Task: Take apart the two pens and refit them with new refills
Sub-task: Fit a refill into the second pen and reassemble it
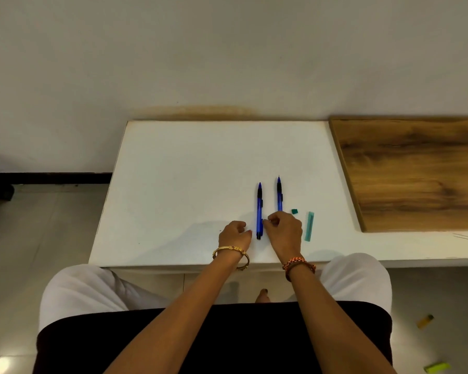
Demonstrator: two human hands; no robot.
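Two blue pens with black grips lie side by side on the white table (pixel 189 184), tips pointing away from me. The left pen (pixel 259 209) is fully visible. The right pen (pixel 279 194) runs under my right hand (pixel 284 233), which hides its rear half. That hand is curled, with its fingertips against the left pen's side; whether it grips either pen is unclear. My left hand (pixel 234 234) rests curled on the table just left of the left pen's rear end and holds nothing. To the right lie a teal refill case (pixel 309 226) and a small teal cap (pixel 294 211).
A wooden board (pixel 416 171) covers the table's right part. A white wall rises behind the table. The floor drops away to the left of the table. Small yellow objects (pixel 425 321) lie on the floor at the lower right.
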